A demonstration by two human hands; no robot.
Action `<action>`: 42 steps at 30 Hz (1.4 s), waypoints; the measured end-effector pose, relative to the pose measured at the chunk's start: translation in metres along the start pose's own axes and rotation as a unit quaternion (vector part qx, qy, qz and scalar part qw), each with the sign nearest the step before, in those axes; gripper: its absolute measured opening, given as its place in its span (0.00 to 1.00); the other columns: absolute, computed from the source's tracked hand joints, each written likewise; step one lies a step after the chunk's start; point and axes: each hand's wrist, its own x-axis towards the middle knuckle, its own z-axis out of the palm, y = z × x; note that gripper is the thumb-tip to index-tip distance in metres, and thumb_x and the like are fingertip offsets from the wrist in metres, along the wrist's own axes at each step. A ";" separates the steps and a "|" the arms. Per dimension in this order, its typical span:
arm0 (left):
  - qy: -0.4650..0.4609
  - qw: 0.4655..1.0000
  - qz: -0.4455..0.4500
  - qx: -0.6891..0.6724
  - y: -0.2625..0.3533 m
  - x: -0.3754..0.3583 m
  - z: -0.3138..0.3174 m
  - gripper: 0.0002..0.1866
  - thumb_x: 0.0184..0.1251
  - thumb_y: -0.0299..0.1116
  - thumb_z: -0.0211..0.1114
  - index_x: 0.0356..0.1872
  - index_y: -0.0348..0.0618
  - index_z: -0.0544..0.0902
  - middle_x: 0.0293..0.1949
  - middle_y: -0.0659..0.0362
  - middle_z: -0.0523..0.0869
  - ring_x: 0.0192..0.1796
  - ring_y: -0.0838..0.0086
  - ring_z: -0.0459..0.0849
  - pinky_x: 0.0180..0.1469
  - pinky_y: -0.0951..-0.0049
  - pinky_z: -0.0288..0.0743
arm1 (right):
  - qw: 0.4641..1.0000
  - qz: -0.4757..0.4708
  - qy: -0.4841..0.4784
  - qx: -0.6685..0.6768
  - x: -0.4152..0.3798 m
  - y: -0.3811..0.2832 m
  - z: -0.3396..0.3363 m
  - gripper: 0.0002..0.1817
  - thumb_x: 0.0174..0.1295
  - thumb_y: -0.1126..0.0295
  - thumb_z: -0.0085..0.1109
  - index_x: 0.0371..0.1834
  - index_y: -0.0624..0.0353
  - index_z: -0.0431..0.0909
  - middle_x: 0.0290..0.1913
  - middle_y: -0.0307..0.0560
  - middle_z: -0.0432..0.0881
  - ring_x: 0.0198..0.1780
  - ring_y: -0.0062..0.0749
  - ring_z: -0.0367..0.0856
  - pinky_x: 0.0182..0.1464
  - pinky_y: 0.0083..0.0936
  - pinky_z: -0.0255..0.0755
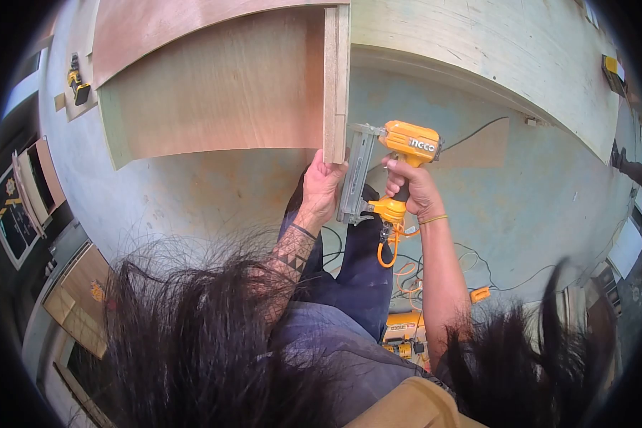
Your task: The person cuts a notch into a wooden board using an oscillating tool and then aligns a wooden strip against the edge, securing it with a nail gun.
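My right hand (414, 187) is wrapped round the handle of a yellow nail gun (411, 137), its thumb near the top of the grip. The gun's grey magazine (357, 178) stands upright, and its nose meets the right face of a narrow wooden edge strip (333, 85). That strip runs along the end of a plywood cabinet piece (221, 93). At the strip's near end, my left hand (324, 187) pinches the lower corner between thumb and fingers. An orange air hose (386, 255) hangs from the base of the gun.
A large pale plywood panel (478, 43) extends to the right. Cables and hose lie tangled on the floor near an orange tool case (405, 327). A cordless drill (76, 80) rests at the far left. Wooden boards (75, 296) stand at lower left. Dark hair hangs across the lower view.
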 end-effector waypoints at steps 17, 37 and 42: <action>0.149 0.869 0.149 0.449 0.051 0.001 0.017 0.20 0.68 0.29 0.74 0.58 0.38 0.80 0.48 0.59 0.80 0.45 0.78 0.83 0.50 0.72 0.83 | 1.000 -0.008 0.013 -0.003 -0.001 0.000 -0.002 0.13 0.67 0.70 0.71 0.50 0.64 0.83 0.21 0.32 0.70 0.20 0.22 0.73 0.27 0.25 0.72; 0.057 0.592 0.233 0.770 0.166 0.121 0.111 0.26 0.59 0.46 0.80 0.42 0.33 0.80 0.44 0.46 0.83 0.47 0.55 0.85 0.51 0.56 0.82 | 0.999 0.018 0.002 -0.039 0.001 -0.003 -0.004 0.09 0.67 0.69 0.74 0.40 0.58 0.81 0.22 0.33 0.73 0.21 0.20 0.74 0.26 0.24 0.71; 0.066 0.581 0.217 0.781 0.168 0.122 0.116 0.25 0.60 0.46 0.80 0.40 0.34 0.79 0.45 0.46 0.83 0.47 0.53 0.85 0.52 0.55 0.82 | 0.999 0.020 -0.001 -0.031 0.003 -0.001 -0.006 0.10 0.67 0.69 0.74 0.38 0.55 0.79 0.22 0.32 0.73 0.21 0.20 0.74 0.26 0.24 0.72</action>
